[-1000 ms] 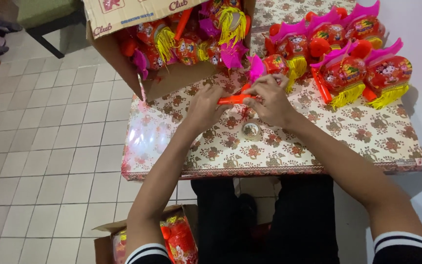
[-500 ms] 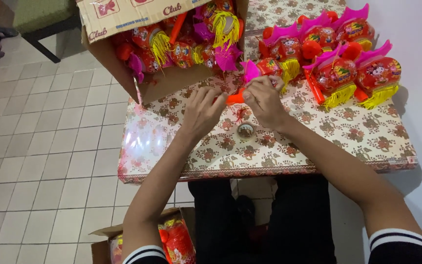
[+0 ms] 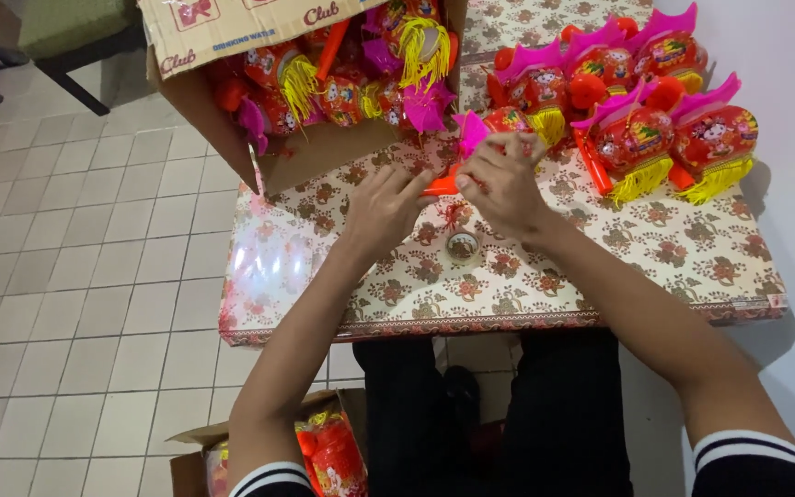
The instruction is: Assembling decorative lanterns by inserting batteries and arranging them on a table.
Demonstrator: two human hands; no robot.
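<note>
Both hands pinch one toy lantern over bench [image 3: 600,276]: right hand [image 3: 506,181] grip closed on lantern [image 3: 499,124] body, left hand [image 3: 384,207] fingertips on orange handle [image 3: 441,186]. Handle long axis runs left-right, between hands. Open carton [image 3: 232,110] up-left.

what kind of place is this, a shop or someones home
Probably a home or small back room used for packing toys, not a shop floor. A small table with a patterned cover stands on a tiled floor, an open cardboard box is full of red toy lanterns, and both hands work on one.
</note>
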